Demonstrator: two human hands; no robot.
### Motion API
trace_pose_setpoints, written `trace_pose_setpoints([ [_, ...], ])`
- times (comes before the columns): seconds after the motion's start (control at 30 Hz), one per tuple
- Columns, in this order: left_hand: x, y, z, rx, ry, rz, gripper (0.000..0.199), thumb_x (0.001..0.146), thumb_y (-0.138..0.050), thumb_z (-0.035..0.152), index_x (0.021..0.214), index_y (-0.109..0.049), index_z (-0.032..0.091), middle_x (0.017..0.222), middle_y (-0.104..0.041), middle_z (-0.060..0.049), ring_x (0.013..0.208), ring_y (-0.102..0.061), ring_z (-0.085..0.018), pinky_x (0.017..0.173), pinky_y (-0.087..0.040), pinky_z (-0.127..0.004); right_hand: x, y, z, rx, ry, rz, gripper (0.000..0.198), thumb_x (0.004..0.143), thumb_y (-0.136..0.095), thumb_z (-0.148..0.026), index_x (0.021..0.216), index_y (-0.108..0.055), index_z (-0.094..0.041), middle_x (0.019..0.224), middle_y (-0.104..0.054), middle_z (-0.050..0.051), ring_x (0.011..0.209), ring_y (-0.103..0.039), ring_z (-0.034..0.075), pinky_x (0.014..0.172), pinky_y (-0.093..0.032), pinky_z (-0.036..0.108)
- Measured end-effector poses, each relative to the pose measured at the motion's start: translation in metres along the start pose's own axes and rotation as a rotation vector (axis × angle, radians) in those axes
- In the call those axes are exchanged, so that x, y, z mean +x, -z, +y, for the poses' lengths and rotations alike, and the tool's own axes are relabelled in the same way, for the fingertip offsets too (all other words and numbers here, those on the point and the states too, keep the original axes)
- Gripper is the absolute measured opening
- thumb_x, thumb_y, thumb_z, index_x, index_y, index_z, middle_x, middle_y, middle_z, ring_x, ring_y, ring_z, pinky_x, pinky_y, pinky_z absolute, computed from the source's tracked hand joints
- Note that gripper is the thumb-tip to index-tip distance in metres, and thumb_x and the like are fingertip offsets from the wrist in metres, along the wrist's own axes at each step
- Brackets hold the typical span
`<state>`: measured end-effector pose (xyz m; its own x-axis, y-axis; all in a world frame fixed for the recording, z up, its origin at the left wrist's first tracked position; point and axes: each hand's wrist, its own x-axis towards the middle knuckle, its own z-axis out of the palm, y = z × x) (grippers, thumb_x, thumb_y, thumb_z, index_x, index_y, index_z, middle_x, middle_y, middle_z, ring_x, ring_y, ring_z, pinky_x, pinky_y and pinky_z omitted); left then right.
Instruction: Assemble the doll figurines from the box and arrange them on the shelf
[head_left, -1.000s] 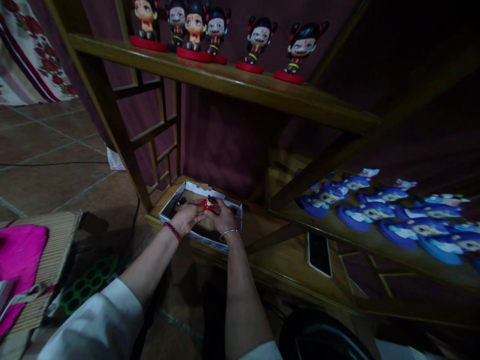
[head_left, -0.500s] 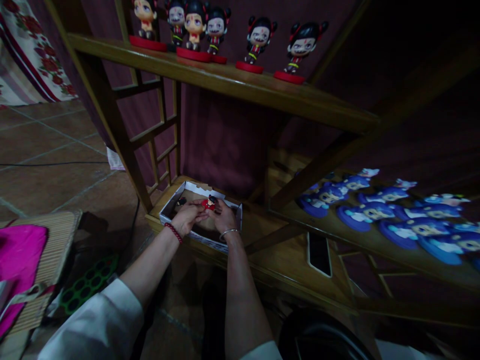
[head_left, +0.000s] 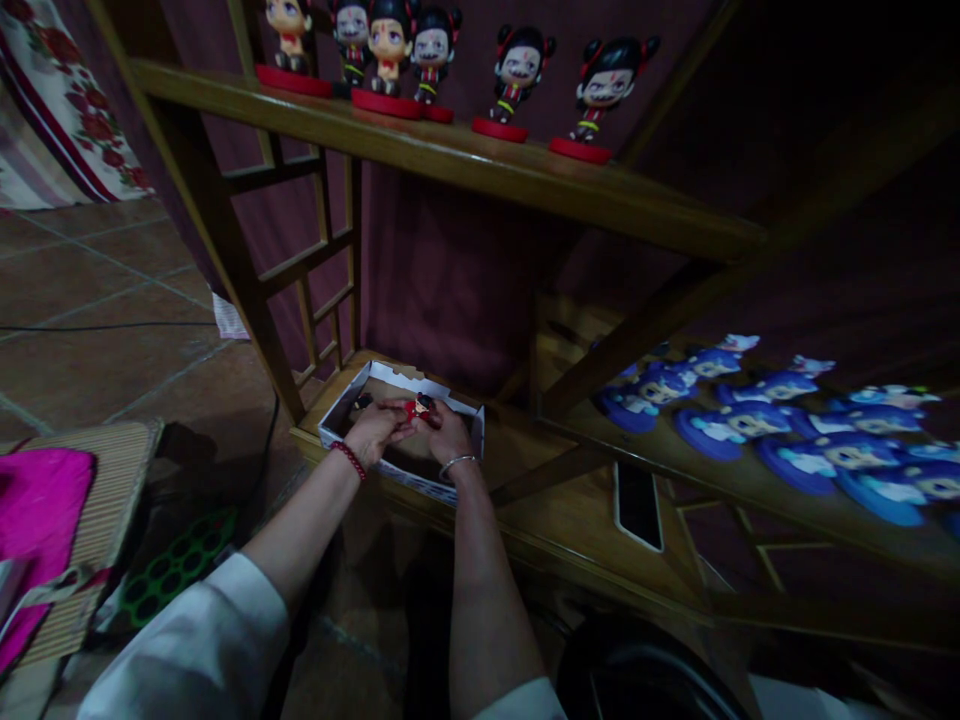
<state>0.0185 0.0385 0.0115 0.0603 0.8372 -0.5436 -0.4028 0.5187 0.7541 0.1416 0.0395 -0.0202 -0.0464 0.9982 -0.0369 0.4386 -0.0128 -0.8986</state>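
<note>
Over an open white cardboard box, both of my hands meet on a small figurine with black hair and a red base. My left hand, with a red bead bracelet at the wrist, has its fingers closed on the red base side. On the other side, by the dark-haired head, my right hand grips the figurine; a silver bangle circles that wrist. Another small dark-headed object lies inside the box at the left, partly hidden by my left hand. Fingertips are too small to make out fully.
Several black-haired figurines on red bases stand along the upper wooden shelf. Blue figurines fill a shelf at right. A phone lies on the lower ledge. Left are a green holed tray and pink cloth.
The figurine has turned slightly between my fingers. My hands stay almost in the same place above the box, and the view has shifted a little.
</note>
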Motion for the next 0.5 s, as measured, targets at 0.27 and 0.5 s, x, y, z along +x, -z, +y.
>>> trace_pose_setpoints([
  [0.27, 0.023, 0.000, -0.009, 0.484, -0.094, -0.105, 0.020, 0.061, -0.050, -0.005, 0.056, -0.054, 0.014, 0.050, -0.055, 0.001, 0.050, -0.053, -0.009, 0.055, -0.047, -0.021, -0.002, 0.001, 0.000, -0.339, -0.107, 0.001, 0.024, 0.072, -0.054, -0.020, 0.096, -0.056, -0.021, 0.089, -0.064, 0.003, 0.084, -0.059, 0.016, 0.075, -0.044, 0.027],
  [0.5, 0.036, 0.007, -0.023, 0.681, -0.066, -0.196, 0.020, 0.056, -0.055, -0.001, 0.057, -0.058, 0.019, 0.052, -0.058, -0.001, 0.052, -0.055, -0.015, 0.054, -0.045, -0.024, -0.004, -0.006, 0.003, -0.533, -0.164, -0.053, 0.020, 0.072, -0.053, -0.015, 0.090, -0.058, -0.020, 0.093, -0.064, 0.008, 0.089, -0.059, 0.021, 0.074, -0.044, 0.028],
])
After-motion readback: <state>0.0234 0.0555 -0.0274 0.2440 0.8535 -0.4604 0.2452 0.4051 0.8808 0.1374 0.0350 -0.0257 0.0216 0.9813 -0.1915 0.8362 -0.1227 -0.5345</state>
